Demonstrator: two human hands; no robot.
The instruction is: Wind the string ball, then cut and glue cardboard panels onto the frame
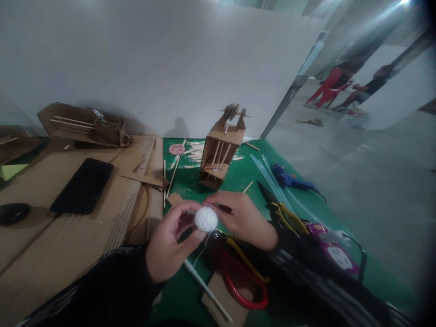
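Observation:
A white ball of thread [206, 219] is held between the thumb and fingers of my left hand [172, 240]. My right hand [243, 218] is closed just right of the ball, fingers pinched near its upper side; whatever they grip is too small to make out. A loose strand hangs below the ball. Beyond the hands, a cardboard frame [221, 152] with sticks and round discs on top stands upright on the green table [190, 181]. Under my hands lie red-handled scissors [243, 295] and a white rod [207, 288].
On the right lie pliers [284, 213], a blue glue gun [293, 179] and clear glue sticks [272, 179]. Thin wooden sticks [195, 152] are scattered behind. Leftward are a black phone [83, 186], a mouse [13, 212] and a cardboard structure [81, 125]. Two people sit far off.

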